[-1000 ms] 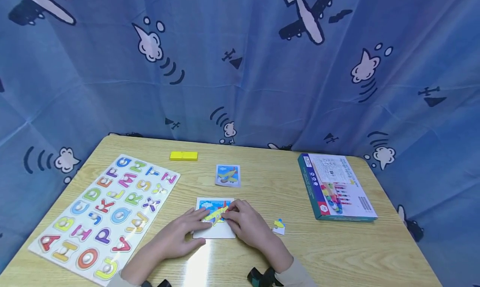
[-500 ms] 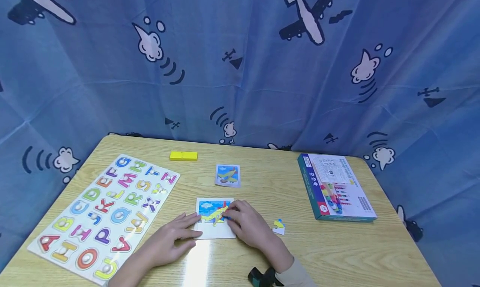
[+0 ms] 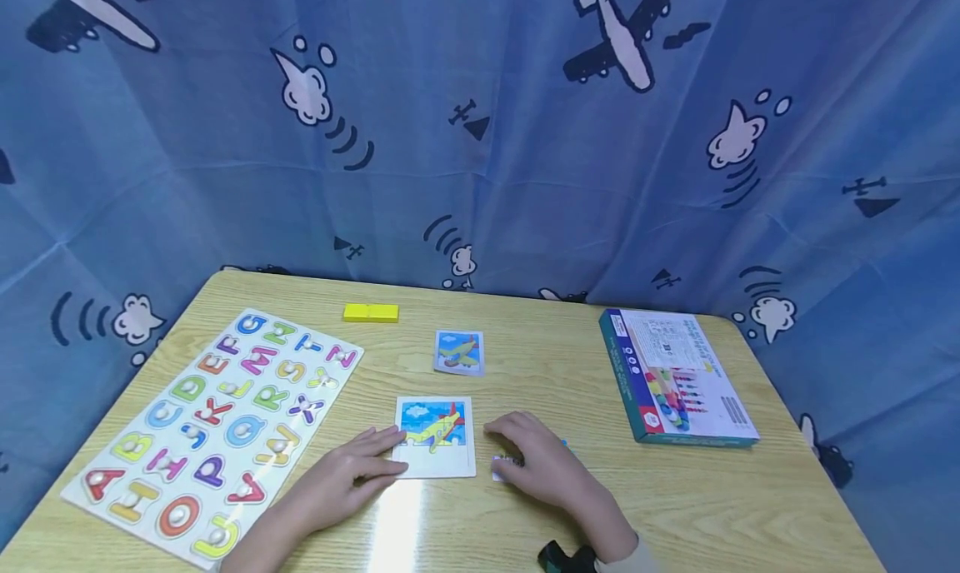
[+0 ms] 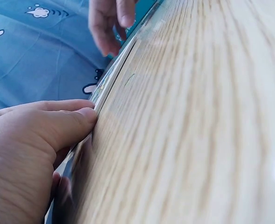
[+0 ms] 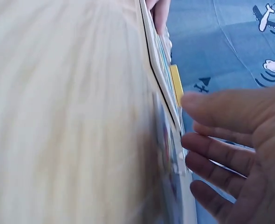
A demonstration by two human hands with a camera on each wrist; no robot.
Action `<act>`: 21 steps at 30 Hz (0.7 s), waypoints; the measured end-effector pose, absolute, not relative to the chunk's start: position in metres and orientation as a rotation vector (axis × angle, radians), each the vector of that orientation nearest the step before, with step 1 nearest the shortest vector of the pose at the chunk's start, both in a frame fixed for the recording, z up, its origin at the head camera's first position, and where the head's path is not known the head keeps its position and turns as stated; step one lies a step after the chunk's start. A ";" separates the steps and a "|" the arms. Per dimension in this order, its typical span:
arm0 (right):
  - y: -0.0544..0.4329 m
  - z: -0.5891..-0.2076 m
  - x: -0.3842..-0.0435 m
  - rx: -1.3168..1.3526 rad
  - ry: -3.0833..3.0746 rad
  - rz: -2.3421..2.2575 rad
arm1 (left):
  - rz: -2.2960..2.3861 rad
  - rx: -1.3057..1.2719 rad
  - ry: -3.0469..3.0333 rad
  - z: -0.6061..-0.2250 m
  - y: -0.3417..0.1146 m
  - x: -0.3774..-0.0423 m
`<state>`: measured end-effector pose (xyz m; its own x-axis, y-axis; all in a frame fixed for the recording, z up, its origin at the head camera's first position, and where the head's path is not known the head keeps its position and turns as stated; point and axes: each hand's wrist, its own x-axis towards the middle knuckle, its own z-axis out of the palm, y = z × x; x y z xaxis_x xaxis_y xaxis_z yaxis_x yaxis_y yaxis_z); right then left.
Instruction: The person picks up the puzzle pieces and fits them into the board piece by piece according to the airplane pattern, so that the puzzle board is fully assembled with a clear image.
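A white-framed puzzle board lies mid-table; its upper part shows a yellow plane on blue sky, and its lower strip is plain white. My left hand rests with extended fingers at the board's left edge, thumb and fingertips on the border. To the right of the board, my right hand hovers low, apart from the board, with fingers loosely bent and spread. A loose puzzle piece peeks out by its thumb, and a blue bit of another piece shows behind the hand; the rest is hidden. The right wrist view shows nothing between those fingers.
A small plane picture card lies beyond the board. A large alphabet peg board fills the left side. A yellow block sits at the back, and a flat box lies at the right. A blue curtain hangs behind the table.
My right hand has left the picture and moved right, over the loose pieces. My left hand has drawn back from the picture to the board's left edge.
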<state>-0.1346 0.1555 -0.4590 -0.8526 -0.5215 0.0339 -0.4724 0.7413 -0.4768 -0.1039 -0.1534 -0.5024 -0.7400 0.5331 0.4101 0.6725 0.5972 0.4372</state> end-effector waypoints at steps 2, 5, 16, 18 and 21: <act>0.162 -0.459 -0.131 -0.800 2.828 -0.740 | -0.868 -0.987 -2.605 -0.502 -0.153 -0.104; 0.169 -0.459 -0.127 -0.802 2.833 -0.729 | -0.898 -0.969 -2.634 -0.501 -0.153 -0.103; 0.173 -0.462 -0.124 -0.783 2.897 -0.656 | -0.945 -0.928 -2.710 -0.502 -0.153 -0.104; 0.172 -0.463 -0.124 -0.769 2.913 -0.656 | -0.956 -0.922 -2.721 -0.502 -0.153 -0.104; 0.172 -0.463 -0.123 -0.742 2.932 -0.664 | -0.969 -0.916 -2.738 -0.501 -0.153 -0.104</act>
